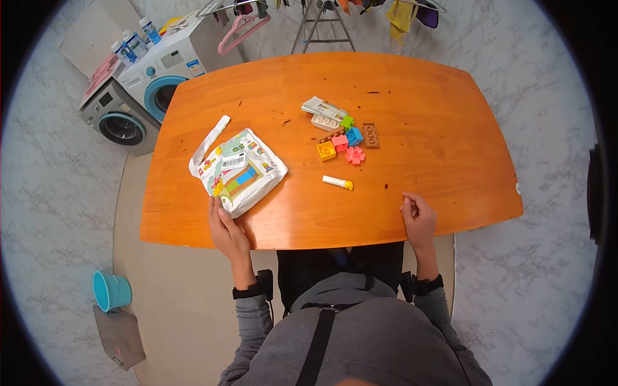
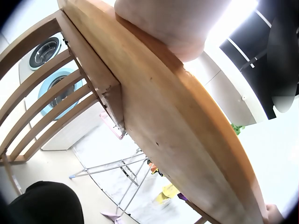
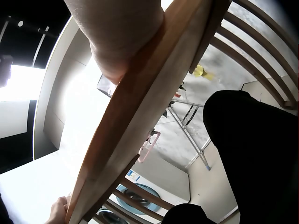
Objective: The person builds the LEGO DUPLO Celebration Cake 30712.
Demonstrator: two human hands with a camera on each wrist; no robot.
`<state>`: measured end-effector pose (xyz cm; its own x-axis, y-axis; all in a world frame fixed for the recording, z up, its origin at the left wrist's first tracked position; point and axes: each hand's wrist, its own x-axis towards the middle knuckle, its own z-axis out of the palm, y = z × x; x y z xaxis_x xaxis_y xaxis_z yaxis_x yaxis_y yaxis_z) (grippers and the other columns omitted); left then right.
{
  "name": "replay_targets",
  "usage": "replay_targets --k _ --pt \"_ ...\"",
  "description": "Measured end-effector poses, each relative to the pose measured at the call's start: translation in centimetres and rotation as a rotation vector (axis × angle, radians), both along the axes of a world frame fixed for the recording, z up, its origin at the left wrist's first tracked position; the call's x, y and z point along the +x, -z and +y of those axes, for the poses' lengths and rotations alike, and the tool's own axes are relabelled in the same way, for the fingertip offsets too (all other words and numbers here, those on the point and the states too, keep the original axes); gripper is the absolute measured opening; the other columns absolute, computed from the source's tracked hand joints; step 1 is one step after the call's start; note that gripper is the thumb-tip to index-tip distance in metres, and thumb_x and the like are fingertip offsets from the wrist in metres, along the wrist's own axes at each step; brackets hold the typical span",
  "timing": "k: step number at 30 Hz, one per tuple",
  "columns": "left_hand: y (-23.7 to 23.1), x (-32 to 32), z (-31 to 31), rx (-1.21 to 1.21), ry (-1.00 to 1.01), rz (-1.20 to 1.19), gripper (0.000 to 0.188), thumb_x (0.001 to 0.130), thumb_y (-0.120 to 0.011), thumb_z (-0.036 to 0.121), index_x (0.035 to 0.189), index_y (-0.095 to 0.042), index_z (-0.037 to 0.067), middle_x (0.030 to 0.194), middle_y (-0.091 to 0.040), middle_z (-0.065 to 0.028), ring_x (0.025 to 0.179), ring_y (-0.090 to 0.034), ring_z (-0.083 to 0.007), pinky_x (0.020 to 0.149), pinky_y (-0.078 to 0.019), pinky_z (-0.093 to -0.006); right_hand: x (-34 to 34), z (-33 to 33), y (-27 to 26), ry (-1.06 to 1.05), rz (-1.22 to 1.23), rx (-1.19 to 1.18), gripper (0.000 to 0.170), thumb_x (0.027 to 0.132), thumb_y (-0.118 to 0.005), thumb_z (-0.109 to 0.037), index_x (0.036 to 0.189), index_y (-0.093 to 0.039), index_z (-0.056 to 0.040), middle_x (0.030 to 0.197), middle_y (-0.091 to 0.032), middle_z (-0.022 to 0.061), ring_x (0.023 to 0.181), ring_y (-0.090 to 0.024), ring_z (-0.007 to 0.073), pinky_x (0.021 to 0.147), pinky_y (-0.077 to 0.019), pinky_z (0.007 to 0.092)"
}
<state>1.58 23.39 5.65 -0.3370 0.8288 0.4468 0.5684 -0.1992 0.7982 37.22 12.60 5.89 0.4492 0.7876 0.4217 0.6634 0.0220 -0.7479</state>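
Observation:
My left hand [image 1: 229,233] rests at the table's front edge, its fairly straight fingers at the lower left corner of a white printed toy-brick bag [image 1: 273,170]. A torn white strip [image 1: 212,138] sticks out from the bag's top. My right hand [image 1: 420,222] lies on the table near the front edge, fingers loosely curled, holding nothing. Between the hands lies a white stick with a yellow end [image 1: 335,182]. Beyond it are a yellow brick [image 1: 326,151], a pink flower piece [image 1: 355,155], a blue brick [image 1: 354,136] and a brown brick [image 1: 371,135].
Behind these bricks lie a white brick [image 1: 324,122], a green brick [image 1: 347,121] and folded paper [image 1: 322,107] on the wooden table [image 1: 438,128]. Washing machines [image 1: 170,64] and a drying rack [image 1: 328,40] stand past the table. A blue bucket [image 1: 111,291] is on the left.

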Motion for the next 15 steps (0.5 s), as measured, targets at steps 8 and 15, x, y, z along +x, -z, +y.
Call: replay_targets --k 8,15 --pt "0.3 -0.2 0.0 0.000 0.002 0.001 0.044 0.102 -0.036 0.027 0.128 -0.053 -0.003 0.139 -0.047 -0.0214 0.129 -0.044 -0.0346 0.105 -0.0343 -0.0396 0.1 0.2 0.1 0.001 -0.072 -0.014 0.011 0.089 -0.060 -0.005 0.097 -0.065 0.0014 0.065 -0.059 0.0053 0.056 -0.051 0.0087 0.052 -0.0400 0.0225" --pt "0.4 -0.4 -0.1 0.007 -0.004 0.034 0.044 0.102 -0.034 0.023 0.135 -0.045 -0.004 0.145 -0.039 -0.0200 0.136 -0.036 -0.0324 0.110 -0.0280 -0.0394 -1.2 -0.9 0.8 0.156 0.038 0.088 0.010 0.088 -0.061 -0.003 0.096 -0.066 0.0014 0.064 -0.053 0.0050 0.054 -0.045 0.0097 0.051 -0.0378 0.0238"
